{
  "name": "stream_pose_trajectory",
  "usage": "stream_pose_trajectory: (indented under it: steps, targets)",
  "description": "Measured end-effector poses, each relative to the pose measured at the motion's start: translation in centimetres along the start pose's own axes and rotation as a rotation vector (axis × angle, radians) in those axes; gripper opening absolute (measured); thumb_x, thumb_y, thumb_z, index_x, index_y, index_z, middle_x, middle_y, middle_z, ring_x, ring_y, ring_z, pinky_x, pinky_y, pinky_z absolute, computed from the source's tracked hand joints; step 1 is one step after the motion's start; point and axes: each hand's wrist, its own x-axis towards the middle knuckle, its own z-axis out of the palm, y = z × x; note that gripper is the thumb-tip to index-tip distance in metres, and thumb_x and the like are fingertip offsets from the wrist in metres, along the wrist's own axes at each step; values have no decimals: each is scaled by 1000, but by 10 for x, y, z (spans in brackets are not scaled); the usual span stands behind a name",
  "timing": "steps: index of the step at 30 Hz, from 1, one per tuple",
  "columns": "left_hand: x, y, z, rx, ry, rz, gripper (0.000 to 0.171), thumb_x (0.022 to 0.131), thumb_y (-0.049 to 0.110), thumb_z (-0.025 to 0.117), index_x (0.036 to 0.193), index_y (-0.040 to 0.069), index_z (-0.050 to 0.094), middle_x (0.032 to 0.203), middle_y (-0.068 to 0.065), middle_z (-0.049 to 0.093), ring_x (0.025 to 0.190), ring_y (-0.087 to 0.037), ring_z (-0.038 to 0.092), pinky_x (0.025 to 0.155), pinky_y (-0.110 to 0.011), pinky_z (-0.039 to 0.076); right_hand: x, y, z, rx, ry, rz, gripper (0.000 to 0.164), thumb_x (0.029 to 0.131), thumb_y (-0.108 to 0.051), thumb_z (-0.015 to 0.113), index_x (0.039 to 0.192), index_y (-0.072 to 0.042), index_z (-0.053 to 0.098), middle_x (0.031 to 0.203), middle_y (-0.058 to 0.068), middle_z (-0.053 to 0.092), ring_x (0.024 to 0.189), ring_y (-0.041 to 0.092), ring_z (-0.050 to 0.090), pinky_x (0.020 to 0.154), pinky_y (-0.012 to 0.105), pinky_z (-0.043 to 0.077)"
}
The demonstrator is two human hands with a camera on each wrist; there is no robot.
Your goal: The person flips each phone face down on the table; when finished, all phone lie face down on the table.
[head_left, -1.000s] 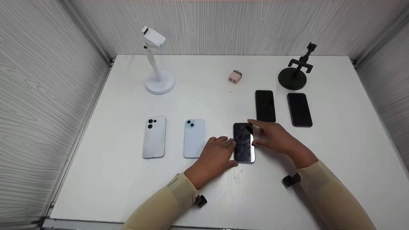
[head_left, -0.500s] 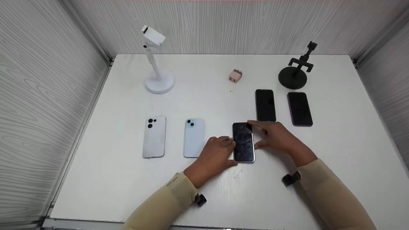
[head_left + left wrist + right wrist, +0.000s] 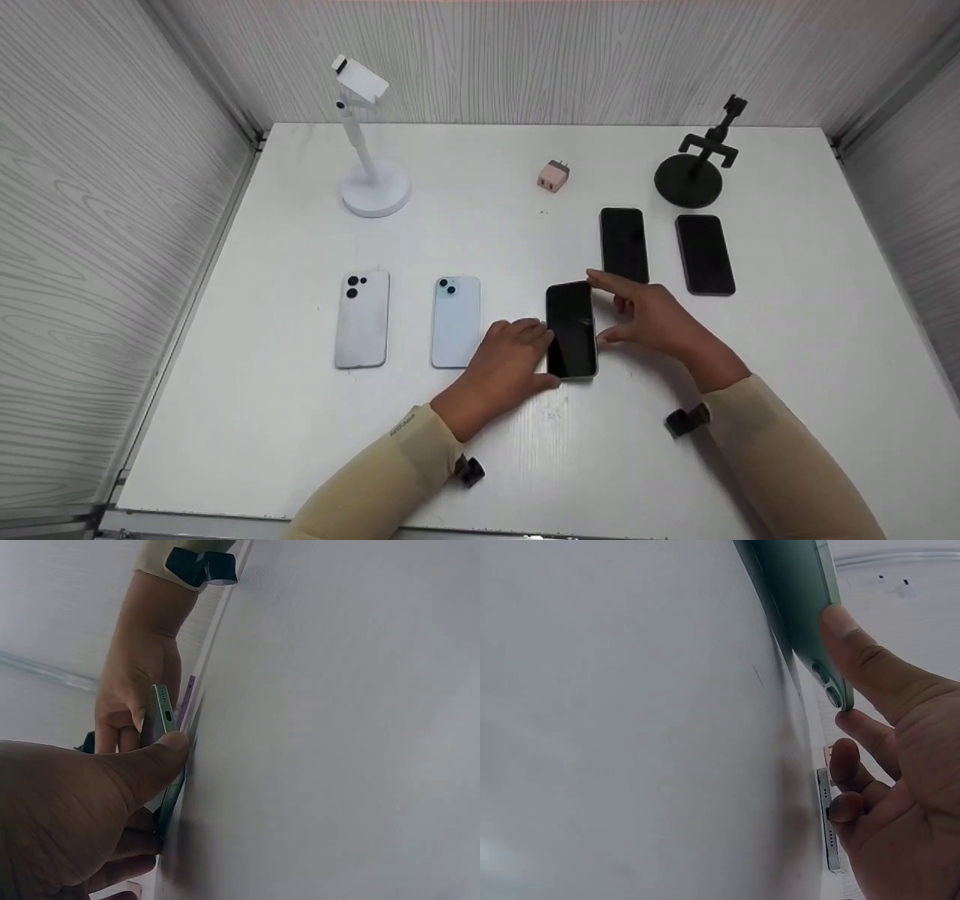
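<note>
Between the two hands is a smartphone (image 3: pixel 571 330), its dark screen facing up. Green shows on the back of this smartphone (image 3: pixel 799 607) in the right wrist view, where it tilts close over the table with its camera lenses visible. My left hand (image 3: pixel 504 367) grips it at the lower left, thumb at the bottom edge and fingers along the left side. At the upper right corner, my right hand (image 3: pixel 656 326) holds it, index fingertip at the corner and thumb on the right long edge. A light blue phone (image 3: pixel 456 319) lies face down beside the left hand.
A silver phone (image 3: pixel 362 322) lies face down at the left. Two phones, one black (image 3: pixel 624 244) and another black phone (image 3: pixel 705 255), lie beyond the right hand. Behind stand a white phone stand (image 3: pixel 375 191), a pink charger plug (image 3: pixel 553 176) and a black phone stand (image 3: pixel 688 181).
The held smartphone has tilted slightly and its top edge has shifted a little away from me; the bright reflection has left its screen. My right index finger has straightened, while the left hand stays nearly still.
</note>
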Motion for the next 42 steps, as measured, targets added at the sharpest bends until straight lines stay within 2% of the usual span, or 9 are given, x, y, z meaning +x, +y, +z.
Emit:
stream_pose_trajectory:
  steps: [7, 13, 18, 26, 31, 35, 39, 42]
  targets:
    - [0, 4, 3, -65, 24, 31, 73, 98, 50, 80, 154, 7, 62, 154, -5, 67, 151, -22, 54, 120, -44, 45, -1, -7, 1, 129, 28, -4, 106, 80, -23, 98, 170, -17, 42, 156, 2, 65, 99, 20, 60, 85, 28, 48]
    - [-1, 7, 7, -161, 60, 60, 69, 97, 42, 82, 153, 8, 61, 147, -3, 71, 146, -22, 58, 120, -44, 46, -5, -15, 9, 177, 4, -4, 109, 81, -28, 97, 171, -11, 37, 149, 11, 70, 99, 24, 60, 83, 26, 45]
    - [-2, 9, 6, -218, 48, 41, 82, 98, 40, 82, 165, 6, 48, 150, -7, 69, 147, -24, 57, 124, -43, 43, -9, -18, 16, 188, -10, 2, 113, 81, -26, 97, 173, -14, 32, 152, 11, 68, 104, 23, 63, 87, 30, 49]
    - [-3, 8, 5, -276, 28, 21, 95, 97, 37, 84, 173, 12, 33, 154, -5, 66, 148, -24, 57, 127, -45, 41, -12, -23, 24, 125, -5, 1, 119, 81, -24, 99, 175, -15, 26, 154, 13, 66, 103, 23, 64, 90, 38, 54]
    - [-5, 4, 7, -333, 33, 11, 100, 97, 35, 84, 175, 16, 24, 156, -6, 65, 148, -27, 57, 128, -47, 40, -10, -26, 29, 74, 1, -19, 106, 92, -23, 91, 175, -15, 26, 151, 11, 68, 105, 23, 62, 92, 42, 54]
    - [-7, 1, 9, -395, 22, -20, 105, 98, 34, 84, 177, 20, 18, 160, -5, 61, 150, -30, 55, 129, -47, 40, -12, -28, 32, 43, -11, -18, 102, 95, -32, 87, 176, -22, 25, 147, 7, 69, 111, 25, 62, 99, 48, 53]
    - [-8, 1, 9, -445, 38, -32, 107, 97, 30, 85, 177, 18, 15, 160, -8, 60, 149, -31, 56, 128, -45, 43, -15, -28, 35, 11, -27, -27, 101, 94, -40, 87, 175, -24, 29, 151, 4, 66, 115, 25, 63, 105, 51, 53]
    - [-9, 0, 9, -476, 71, -21, 107, 97, 27, 85, 177, 14, 15, 161, -9, 60, 147, -28, 59, 125, -43, 46, -17, -30, 35, 0, -36, -34, 98, 92, -39, 89, 173, -22, 35, 140, 6, 70, 113, 25, 62, 103, 50, 53]
